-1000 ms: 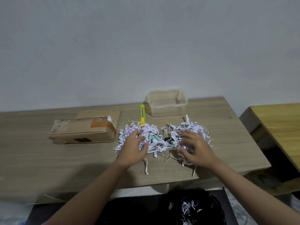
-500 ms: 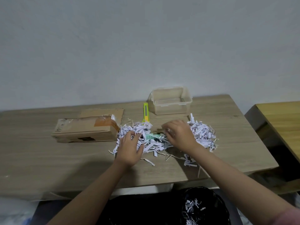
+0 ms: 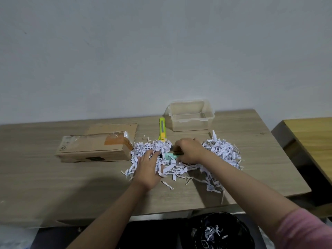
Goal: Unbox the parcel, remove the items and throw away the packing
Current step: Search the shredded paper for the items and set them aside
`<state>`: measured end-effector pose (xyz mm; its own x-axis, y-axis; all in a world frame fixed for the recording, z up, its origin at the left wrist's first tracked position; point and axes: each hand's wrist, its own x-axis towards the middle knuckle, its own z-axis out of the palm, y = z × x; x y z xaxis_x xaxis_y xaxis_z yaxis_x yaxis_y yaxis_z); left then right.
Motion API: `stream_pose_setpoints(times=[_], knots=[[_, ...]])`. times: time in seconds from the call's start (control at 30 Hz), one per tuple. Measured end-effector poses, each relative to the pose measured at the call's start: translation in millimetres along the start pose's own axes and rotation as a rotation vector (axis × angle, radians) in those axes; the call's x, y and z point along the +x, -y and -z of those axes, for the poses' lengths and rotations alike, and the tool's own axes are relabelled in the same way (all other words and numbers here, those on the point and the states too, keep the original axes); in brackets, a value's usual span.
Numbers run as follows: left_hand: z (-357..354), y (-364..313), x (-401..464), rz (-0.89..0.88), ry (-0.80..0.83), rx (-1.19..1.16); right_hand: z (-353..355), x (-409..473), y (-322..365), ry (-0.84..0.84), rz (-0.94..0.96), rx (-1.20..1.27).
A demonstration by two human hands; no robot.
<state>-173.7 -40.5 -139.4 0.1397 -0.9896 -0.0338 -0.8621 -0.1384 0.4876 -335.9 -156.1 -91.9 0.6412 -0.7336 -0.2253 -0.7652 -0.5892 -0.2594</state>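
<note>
Left hand [image 3: 150, 169] lies flat, fingers spread, on the shredded paper [image 3: 222, 151]; right hand [image 3: 188, 150] pinches a mint-green item [image 3: 169, 156] half buried there. Cardboard box [image 3: 93, 150], yellow cutter [image 3: 162, 130] and clear tub [image 3: 190, 115] stand around

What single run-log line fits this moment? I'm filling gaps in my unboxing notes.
stage: sorting | left hand: pressing shredded paper | right hand: gripping mint-green item | cardboard box: on table

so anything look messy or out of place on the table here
Shredded paper is spread loose across the table, a few strips near its front edge. It covers the near end of the yellow utility knife. Nothing else stands out.
</note>
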Motion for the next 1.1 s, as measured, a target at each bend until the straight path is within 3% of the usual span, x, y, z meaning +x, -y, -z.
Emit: stream_pose_setpoints(times=[0.37,0.6,0.83,1.1], knots=[[3.6,-6.1,-4.8,-0.038,-0.016,-0.077,48.1,-31.1,-24.5,-0.231,0.032,0.058],[-8.1,-21.4,-3.3,-0.116,-0.035,-0.158,63.1,-76.9,-63.6,-0.429,-0.221,0.418],[-18.1,-29.6,-1.6,-0.143,-0.013,-0.166,55.9,-110.3,-119.9,-0.545,-0.402,0.496],[-17.8,-32.9,-2.1,-0.141,-0.020,-0.175,55.4,-122.8,-132.9,-0.630,-0.391,0.583]])
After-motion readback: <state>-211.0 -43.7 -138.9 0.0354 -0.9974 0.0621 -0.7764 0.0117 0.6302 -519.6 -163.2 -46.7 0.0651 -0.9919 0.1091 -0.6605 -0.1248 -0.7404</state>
